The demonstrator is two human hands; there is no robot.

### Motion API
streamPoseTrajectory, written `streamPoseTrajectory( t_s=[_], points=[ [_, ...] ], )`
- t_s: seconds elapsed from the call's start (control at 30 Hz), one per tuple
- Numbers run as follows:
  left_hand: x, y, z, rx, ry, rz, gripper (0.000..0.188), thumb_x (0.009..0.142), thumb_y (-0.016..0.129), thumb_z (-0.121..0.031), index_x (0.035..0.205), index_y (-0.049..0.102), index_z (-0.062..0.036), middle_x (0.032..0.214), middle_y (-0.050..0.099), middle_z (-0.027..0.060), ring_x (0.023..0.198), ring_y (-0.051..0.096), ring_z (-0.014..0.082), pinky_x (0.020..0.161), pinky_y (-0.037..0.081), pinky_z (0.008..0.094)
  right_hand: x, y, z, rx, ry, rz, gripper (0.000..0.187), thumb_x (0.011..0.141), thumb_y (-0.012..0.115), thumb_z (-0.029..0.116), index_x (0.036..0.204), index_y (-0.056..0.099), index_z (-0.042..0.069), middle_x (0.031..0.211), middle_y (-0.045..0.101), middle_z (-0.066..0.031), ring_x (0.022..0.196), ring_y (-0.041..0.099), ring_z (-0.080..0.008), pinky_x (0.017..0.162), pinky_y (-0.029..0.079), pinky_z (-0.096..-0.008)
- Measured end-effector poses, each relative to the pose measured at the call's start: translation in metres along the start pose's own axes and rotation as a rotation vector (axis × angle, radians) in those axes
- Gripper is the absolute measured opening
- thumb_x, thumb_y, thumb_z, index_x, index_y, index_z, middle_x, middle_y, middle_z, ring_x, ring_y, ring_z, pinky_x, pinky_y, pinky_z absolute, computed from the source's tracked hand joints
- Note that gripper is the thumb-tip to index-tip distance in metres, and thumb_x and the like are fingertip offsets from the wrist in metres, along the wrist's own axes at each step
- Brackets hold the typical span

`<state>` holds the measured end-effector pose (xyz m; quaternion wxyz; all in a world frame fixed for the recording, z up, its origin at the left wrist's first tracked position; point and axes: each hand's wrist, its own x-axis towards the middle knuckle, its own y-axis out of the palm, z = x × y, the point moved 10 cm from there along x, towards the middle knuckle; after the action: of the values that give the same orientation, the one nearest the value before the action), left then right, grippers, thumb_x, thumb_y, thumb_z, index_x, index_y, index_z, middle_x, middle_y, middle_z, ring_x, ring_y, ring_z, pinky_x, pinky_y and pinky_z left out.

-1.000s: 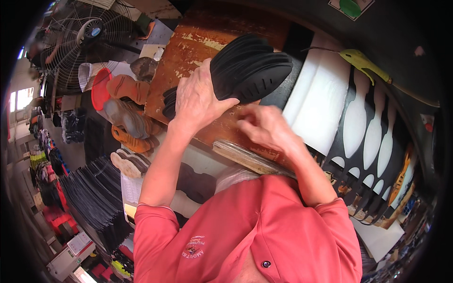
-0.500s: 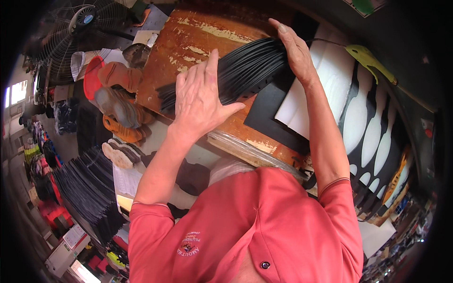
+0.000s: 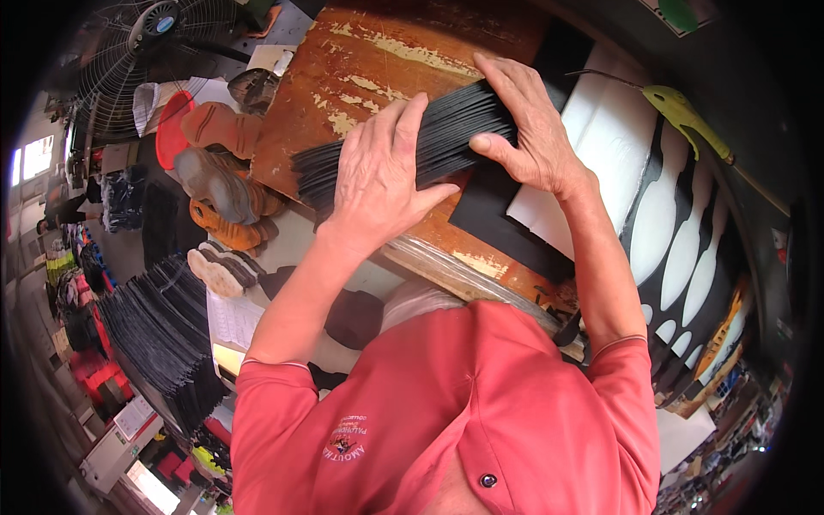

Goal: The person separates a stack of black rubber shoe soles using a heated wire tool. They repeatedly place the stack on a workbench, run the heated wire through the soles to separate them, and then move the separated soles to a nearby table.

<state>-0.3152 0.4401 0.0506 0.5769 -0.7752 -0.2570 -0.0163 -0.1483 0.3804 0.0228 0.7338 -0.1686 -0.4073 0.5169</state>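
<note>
A thick stack of thin black sheets lies slantwise on a worn brown board, with its many edges showing. My left hand spans the left part of the stack, its fingers bent over toward the far side and its thumb at the near edge. My right hand grips the right end, fingers along the far side and thumb pressing on the near side. The undersides of both hands and the stack's bottom are hidden.
Under the stack is the scuffed board. Rightward lie a black sheet, white sheets, a yellow-green trigger-handled tool and white cut-out shapes. Leftward are sole-shaped pieces, a fan and a pile of black sheets.
The stack was bowed upward and fanned; now it lies flatter and straighter. My right hand has turned inward, bringing its thumb onto the stack's near side. The left hand has shifted slightly right.
</note>
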Motion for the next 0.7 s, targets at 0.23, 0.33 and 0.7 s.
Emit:
streamPoseTrajectory(
  t_s=[0.23, 0.33, 0.7],
  points=[
    [-0.003, -0.005, 0.011, 0.046, -0.023, 0.087, 0.115, 0.075, 0.096, -0.038, 0.166, 0.033, -0.0069, 0.140, 0.061, 0.0209, 0.126, 0.061, 0.0412, 0.105, 0.048, 0.0509, -0.010, 0.002, 0.023, -0.055, -0.034, -0.073, 0.078, 0.089, 0.079, 0.061, 0.137, 0.065, 0.001, 0.119, 0.065, -0.0206, 0.105, 0.059, -0.0419, 0.094, 0.049, -0.0495],
    [-0.008, -0.011, 0.009, 0.042, 0.021, 0.042, 0.117, 0.075, 0.096, -0.038, 0.167, 0.032, -0.0054, 0.144, 0.057, 0.0221, 0.128, 0.058, 0.0417, 0.108, 0.047, 0.0524, -0.017, 0.009, 0.025, -0.040, -0.015, -0.055, 0.097, 0.093, 0.069, 0.069, 0.158, 0.048, 0.000, 0.145, 0.056, -0.0253, 0.131, 0.053, -0.0444, 0.114, 0.042, -0.0517],
    [-0.022, -0.006, 0.026, -0.053, -0.029, 0.002, 0.132, 0.069, 0.100, -0.038, 0.170, 0.023, -0.0042, 0.164, 0.039, 0.0234, 0.155, 0.034, 0.0505, 0.128, 0.030, 0.0604, -0.022, 0.030, -0.008, 0.372, 0.226, -0.037, 0.100, 0.103, 0.051, 0.072, 0.174, 0.024, 0.006, 0.178, 0.024, -0.0242, 0.166, 0.021, -0.0395, 0.134, 0.018, -0.0472]
  ],
)
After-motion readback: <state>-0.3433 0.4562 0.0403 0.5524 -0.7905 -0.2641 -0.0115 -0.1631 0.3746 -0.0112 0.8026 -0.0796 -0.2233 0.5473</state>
